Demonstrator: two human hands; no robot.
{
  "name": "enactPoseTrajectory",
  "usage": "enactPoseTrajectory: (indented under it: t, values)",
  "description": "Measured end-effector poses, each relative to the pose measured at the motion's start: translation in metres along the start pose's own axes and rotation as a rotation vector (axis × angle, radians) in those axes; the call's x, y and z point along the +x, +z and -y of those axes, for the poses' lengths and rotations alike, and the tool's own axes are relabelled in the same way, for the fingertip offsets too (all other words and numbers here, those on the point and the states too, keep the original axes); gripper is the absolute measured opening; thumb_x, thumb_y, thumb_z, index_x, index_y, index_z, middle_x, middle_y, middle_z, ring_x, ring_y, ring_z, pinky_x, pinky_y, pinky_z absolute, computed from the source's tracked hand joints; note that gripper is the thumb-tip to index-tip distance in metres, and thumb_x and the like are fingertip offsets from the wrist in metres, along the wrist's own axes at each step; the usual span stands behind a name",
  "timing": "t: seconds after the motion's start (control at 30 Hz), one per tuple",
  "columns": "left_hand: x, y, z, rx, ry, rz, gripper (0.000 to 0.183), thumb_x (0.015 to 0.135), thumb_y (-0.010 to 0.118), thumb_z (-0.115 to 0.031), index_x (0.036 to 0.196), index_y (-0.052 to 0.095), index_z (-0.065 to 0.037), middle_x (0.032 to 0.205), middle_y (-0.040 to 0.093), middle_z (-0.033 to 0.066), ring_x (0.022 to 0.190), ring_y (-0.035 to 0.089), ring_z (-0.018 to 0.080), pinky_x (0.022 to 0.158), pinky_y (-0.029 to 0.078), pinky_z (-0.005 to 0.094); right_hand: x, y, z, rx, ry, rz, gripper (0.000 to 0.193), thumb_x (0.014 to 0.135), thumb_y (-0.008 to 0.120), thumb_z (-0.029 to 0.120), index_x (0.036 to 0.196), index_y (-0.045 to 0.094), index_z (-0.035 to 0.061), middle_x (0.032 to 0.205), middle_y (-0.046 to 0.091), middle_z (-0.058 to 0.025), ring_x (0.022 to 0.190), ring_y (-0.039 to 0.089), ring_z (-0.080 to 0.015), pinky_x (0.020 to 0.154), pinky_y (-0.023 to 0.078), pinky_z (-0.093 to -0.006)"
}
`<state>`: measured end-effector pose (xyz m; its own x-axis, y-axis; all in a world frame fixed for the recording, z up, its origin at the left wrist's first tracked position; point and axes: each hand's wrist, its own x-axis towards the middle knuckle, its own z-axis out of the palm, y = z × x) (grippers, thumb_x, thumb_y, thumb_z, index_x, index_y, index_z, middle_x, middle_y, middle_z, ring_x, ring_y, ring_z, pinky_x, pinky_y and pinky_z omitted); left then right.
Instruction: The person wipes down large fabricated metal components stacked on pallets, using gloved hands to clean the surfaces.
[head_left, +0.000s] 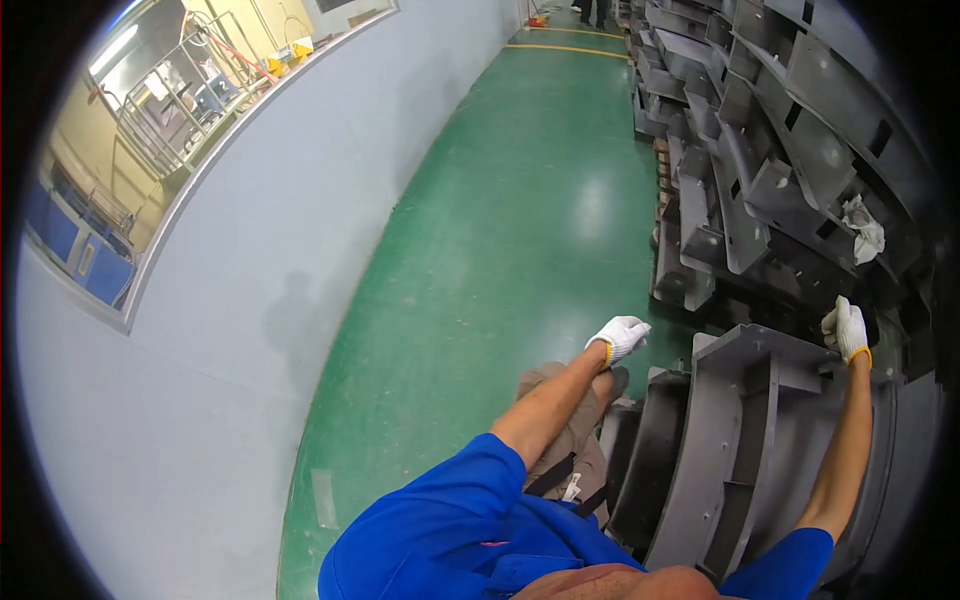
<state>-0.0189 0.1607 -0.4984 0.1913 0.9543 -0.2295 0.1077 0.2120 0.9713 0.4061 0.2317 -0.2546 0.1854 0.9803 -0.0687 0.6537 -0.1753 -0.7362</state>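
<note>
Your white-gloved left hand hangs over the green floor, fingers curled, how tightly unclear, nothing visible in them. Your right hand, fingers bent, is beside the far end of the grey metal part on your right; its grip cannot be told. Best keep fingertips off bare edges.

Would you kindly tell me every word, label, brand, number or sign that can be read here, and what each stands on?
No text can be read.
White tag between the black straps: too small to read.
Pinkish mark on the blue shirt: too small to tell whether it is lettering.
Grey metal parts: no legible marking.
</note>
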Motion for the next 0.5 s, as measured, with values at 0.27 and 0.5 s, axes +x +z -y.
enactPoseTrajectory:
  t: [0.27, 0.5]
  values:
    - [0.0007, -0.0004, 0.0016, -0.006, 0.008, -0.030, 0.038, 0.091, 0.053, -0.033, 0.092, 0.066, 0.003, 0.075, 0.066, 0.0109, 0.067, 0.061, 0.0193, 0.065, 0.049, 0.0326, -0.0026, 0.0019, 0.0069, -0.009, 0.004, 0.025, 0.060, 0.092, 0.036, 0.044, 0.057, 0.055, -0.0009, 0.052, 0.052, -0.0087, 0.042, 0.048, -0.0180, 0.043, 0.036, -0.0314]
    - [0.0008, -0.0017, -0.0006, -0.039, -0.056, 0.046, 0.034, 0.093, 0.052, -0.034, 0.098, 0.064, -0.003, 0.082, 0.065, 0.0058, 0.072, 0.060, 0.0143, 0.064, 0.050, 0.0289, -0.0052, 0.0004, 0.0064, -0.041, -0.016, 0.021, 0.061, 0.091, 0.037, 0.045, 0.058, 0.056, -0.0018, 0.052, 0.052, -0.0091, 0.042, 0.047, -0.0177, 0.043, 0.036, -0.0321]
